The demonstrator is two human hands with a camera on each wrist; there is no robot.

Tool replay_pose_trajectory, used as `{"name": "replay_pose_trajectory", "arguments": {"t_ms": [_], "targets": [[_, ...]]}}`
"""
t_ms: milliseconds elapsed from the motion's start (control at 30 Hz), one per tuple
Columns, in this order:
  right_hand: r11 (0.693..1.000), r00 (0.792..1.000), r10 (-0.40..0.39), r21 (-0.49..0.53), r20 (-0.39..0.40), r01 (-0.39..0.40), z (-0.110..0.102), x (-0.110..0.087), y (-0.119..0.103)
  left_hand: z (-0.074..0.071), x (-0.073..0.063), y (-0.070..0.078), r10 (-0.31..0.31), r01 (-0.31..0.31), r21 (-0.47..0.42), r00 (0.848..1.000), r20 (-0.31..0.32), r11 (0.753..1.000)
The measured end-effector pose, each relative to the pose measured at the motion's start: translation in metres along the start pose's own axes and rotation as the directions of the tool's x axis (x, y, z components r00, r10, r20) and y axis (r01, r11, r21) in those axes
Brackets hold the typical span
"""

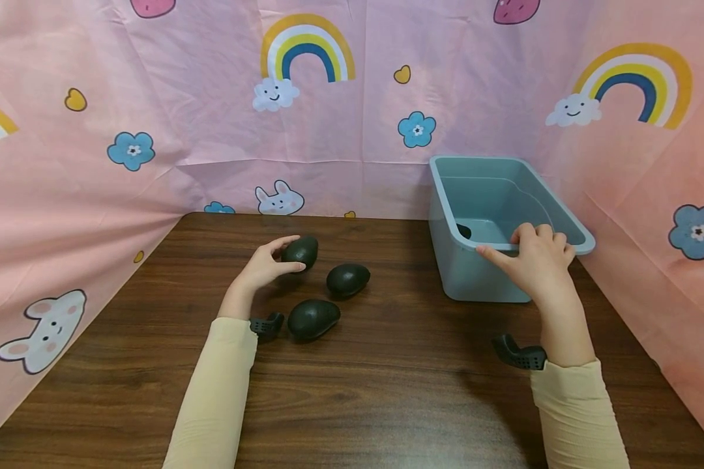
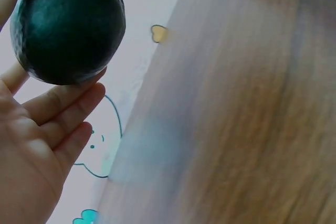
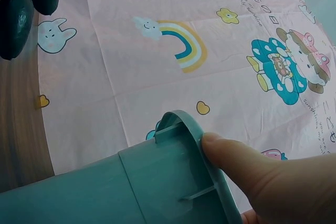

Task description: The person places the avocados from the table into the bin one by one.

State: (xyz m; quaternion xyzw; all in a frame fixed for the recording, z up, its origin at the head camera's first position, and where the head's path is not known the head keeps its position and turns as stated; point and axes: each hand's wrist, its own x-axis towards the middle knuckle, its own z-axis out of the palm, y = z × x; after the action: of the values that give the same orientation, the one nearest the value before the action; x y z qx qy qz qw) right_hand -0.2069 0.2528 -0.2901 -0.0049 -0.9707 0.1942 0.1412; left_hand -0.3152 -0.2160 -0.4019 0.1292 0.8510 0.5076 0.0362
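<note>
Dark green avocado [image 1: 302,251] is pinched between the thumb and fingers of my left hand [image 1: 264,266]. The left wrist view shows this avocado [image 2: 68,27] large, held up off the wooden table [image 1: 387,384]. Two more avocados lie near that hand, one [image 1: 349,280] to its right and another [image 1: 313,320] closer to me. My right hand [image 1: 541,264] grips the near rim of a blue-green plastic bin [image 1: 487,277], its thumb [image 3: 231,158] along the rim and fingers over the inside. Inside the bin, a dark rounded thing [image 1: 463,231] shows partly behind the left wall.
Pink printed cloth [image 1: 352,117] hangs behind the table and along both sides. The bin stands upright at the back right, close to the cloth. A black wrist-worn device [image 1: 519,355] sits at my right wrist, with a similar one [image 1: 266,326] at the left.
</note>
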Motion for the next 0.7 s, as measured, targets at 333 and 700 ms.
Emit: {"name": "replay_pose_trajectory", "arguments": {"t_ms": [333, 700], "targets": [[1.000, 1.000, -0.004, 0.006, -0.001, 0.004, -0.001, -0.001, -0.001, -0.008, -0.005, 0.010, 0.021, -0.021, 0.005, 1.000, 0.003, 1.000], [1.000, 1.000, 0.005, 0.007, 0.006, -0.005, 0.000, 0.000, 0.000, -0.014, -0.011, 0.031, 0.017, -0.017, 0.007, 1.000, 0.015, 1.000]]}}
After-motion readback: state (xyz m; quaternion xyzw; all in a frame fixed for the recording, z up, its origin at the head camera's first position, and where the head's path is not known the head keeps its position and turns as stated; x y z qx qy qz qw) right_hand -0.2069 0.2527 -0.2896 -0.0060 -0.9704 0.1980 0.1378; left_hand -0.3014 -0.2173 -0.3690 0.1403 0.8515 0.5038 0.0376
